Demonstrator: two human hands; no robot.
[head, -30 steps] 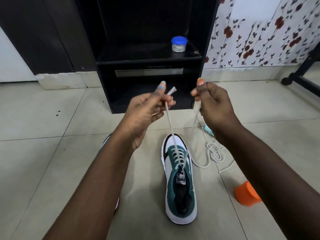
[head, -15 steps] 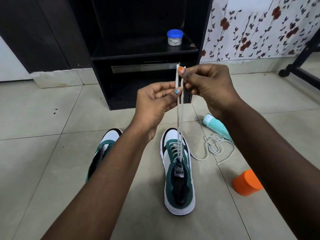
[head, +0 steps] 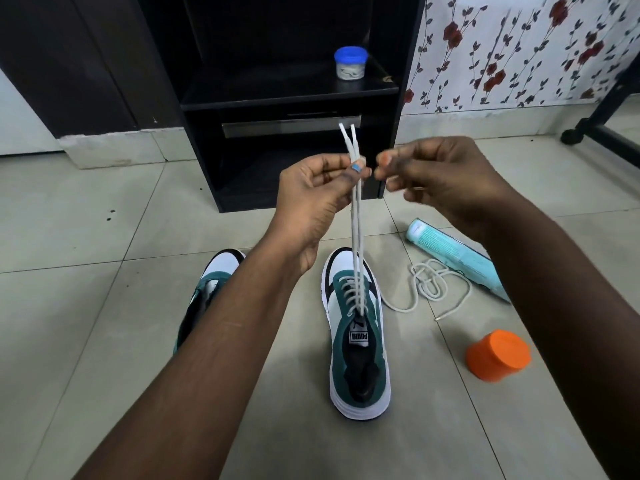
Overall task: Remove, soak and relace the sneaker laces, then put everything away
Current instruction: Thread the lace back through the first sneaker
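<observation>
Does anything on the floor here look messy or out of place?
A loose lace lies tangled on the tiles beside the laced sneaker, and the other sneaker seems to have no lace. A teal tube and orange jar lie tipped over nearby.

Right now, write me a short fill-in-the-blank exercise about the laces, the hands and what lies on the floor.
1. Both lace ends are pinched together in the ____ hand.
2. The right hand holds ____.
3. The loose lace lies on the floor between the laced sneaker and the ____ tube.
4. The jar on the shelf has a ____ lid.

Missing words: left; nothing; teal; blue
</observation>
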